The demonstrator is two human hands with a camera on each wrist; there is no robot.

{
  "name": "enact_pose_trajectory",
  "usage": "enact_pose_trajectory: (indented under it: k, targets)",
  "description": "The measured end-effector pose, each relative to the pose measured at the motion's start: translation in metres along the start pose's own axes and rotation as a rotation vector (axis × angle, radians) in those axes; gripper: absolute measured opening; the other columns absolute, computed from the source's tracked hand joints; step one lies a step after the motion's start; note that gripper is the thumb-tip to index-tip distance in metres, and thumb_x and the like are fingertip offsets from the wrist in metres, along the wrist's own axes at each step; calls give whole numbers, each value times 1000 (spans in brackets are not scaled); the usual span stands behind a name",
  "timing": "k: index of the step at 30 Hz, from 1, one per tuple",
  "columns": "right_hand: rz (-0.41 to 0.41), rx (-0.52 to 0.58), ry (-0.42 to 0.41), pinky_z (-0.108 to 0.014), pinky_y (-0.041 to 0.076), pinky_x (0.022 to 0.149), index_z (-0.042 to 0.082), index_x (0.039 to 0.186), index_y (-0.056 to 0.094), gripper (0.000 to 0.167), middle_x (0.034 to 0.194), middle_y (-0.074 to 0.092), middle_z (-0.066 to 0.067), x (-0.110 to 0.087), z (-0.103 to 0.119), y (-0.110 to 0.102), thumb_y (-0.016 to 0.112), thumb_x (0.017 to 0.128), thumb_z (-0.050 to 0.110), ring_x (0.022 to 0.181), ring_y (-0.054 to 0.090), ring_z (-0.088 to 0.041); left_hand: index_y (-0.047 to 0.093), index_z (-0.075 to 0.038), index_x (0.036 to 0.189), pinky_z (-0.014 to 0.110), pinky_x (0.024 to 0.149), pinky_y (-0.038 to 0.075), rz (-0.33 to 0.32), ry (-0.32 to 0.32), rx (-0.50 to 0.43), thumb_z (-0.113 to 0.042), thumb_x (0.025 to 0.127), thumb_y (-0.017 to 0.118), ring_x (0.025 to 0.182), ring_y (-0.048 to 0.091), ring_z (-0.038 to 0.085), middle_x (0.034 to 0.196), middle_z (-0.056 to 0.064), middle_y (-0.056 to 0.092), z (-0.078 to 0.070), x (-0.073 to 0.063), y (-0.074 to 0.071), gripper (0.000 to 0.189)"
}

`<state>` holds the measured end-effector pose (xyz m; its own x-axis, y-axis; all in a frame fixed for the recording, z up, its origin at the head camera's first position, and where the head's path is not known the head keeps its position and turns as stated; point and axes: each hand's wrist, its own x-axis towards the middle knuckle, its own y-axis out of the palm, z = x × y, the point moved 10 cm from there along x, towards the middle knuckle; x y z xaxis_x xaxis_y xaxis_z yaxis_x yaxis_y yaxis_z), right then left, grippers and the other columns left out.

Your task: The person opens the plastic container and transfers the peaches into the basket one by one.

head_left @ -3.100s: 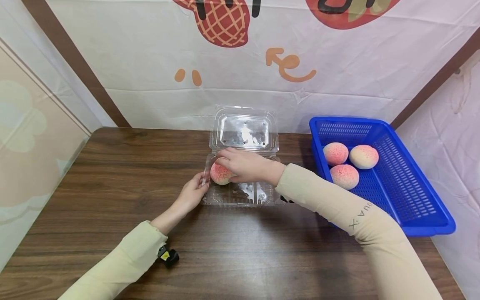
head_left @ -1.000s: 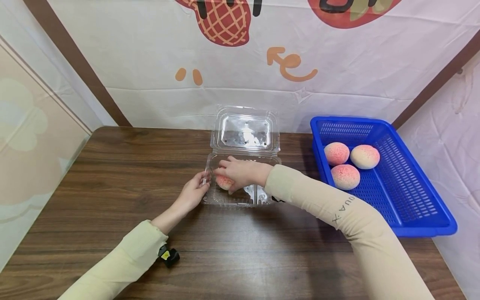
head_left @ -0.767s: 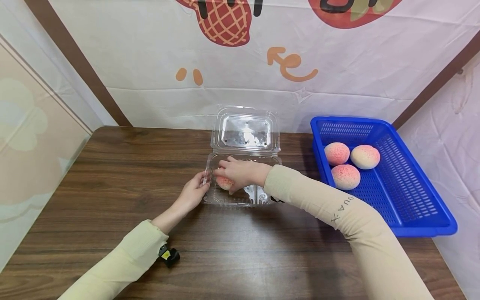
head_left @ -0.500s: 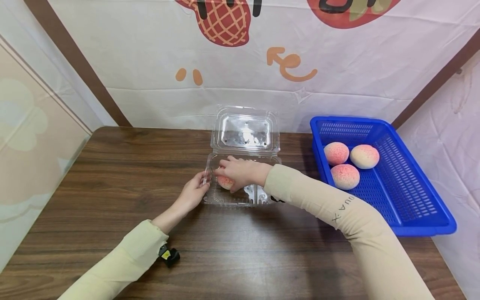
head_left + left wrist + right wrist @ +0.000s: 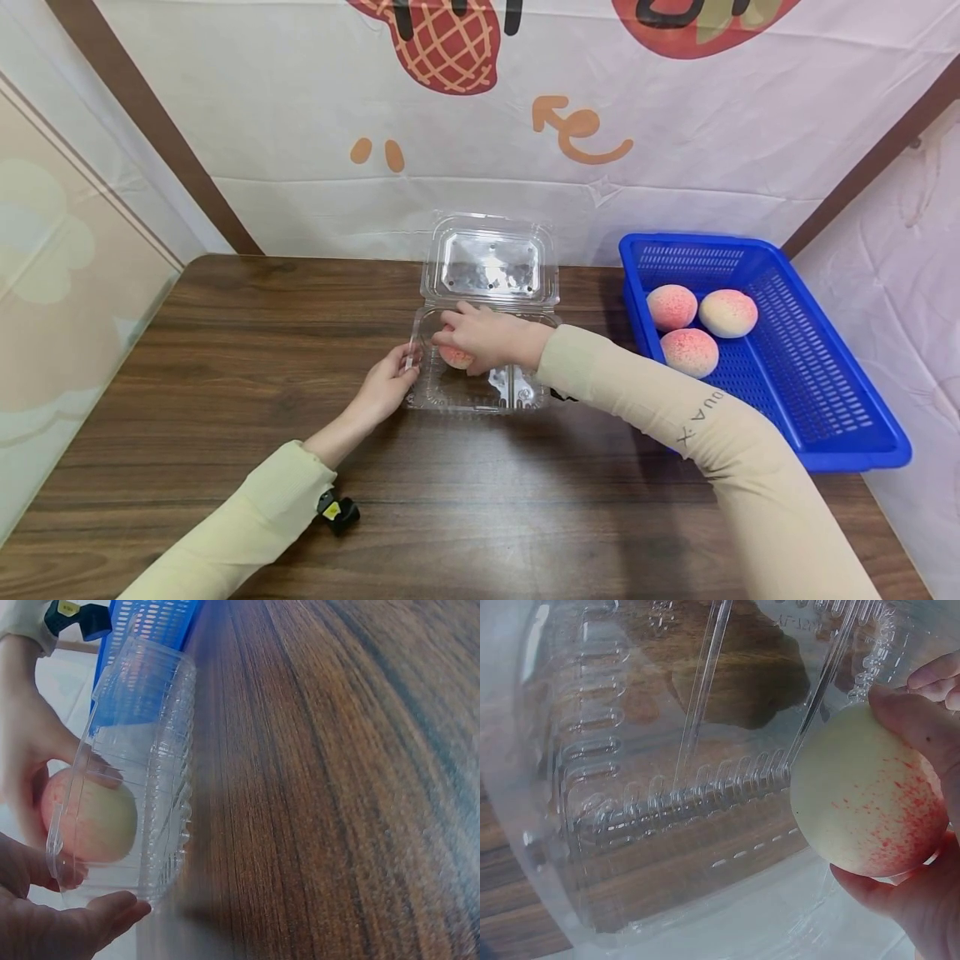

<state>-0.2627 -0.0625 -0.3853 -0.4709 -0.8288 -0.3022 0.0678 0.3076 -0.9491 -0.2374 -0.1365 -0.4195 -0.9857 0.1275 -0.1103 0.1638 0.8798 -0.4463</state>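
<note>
A clear plastic clamshell box (image 5: 517,390) stands on the table, its lid (image 5: 491,262) tipped back toward the wall. My left hand (image 5: 384,383) pinches the box's left edge, thumb and fingers on either side of the rim in the left wrist view. Inside the left part of the box, my right hand (image 5: 497,337) grips a pink-and-cream peach (image 5: 456,358) from above. The right wrist view has the peach (image 5: 870,795) between thumb and fingers, over the ridged box floor (image 5: 727,840). Much of the peach is hidden by the hand in the head view.
A blue slotted basket (image 5: 847,392) stands to the right with three similar peaches at its left end, one of them a front peach (image 5: 690,353). A printed white cloth (image 5: 300,125) hangs behind the dark wooden table (image 5: 247,367).
My right hand lowered the peach into the box after the oldest frame. Over the last half second, hand and peach have shifted slightly back and right. My left hand has stayed at the edge.
</note>
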Motion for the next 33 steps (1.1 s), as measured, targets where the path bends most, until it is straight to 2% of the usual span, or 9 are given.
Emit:
enact_pose_trajectory:
  k: [9,17,26,33]
  targets:
    - [-28,-67,-11,-39,42,94,21,133,45,71,126,43,-7,-5,-2,-8,76,69,27,114,39,-25,35,16,128,43,101,36,-2,-2,9,1,90,41,120,42,39,126,33,45,0,-2,-2,42]
    - [-44,-96,-14,-43,43,93,21,130,46,68,129,42,-8,-10,-4,-12,75,69,24,119,36,-27,35,17,128,44,101,36,6,1,-6,1,90,41,120,42,39,126,33,45,1,-1,-1,41]
    - [-78,-137,-30,-33,45,79,22,127,49,64,118,45,-5,-15,-6,-17,73,68,17,106,39,-23,34,17,128,43,101,36,9,7,-12,1,90,41,121,42,40,127,34,44,0,-1,1,42]
    - [-91,-150,-37,-37,45,84,22,130,48,66,120,44,-5,-20,-10,-21,72,69,19,106,40,-23,34,17,129,43,102,35,7,-12,-16,1,91,41,121,41,38,128,33,43,1,-2,0,41]
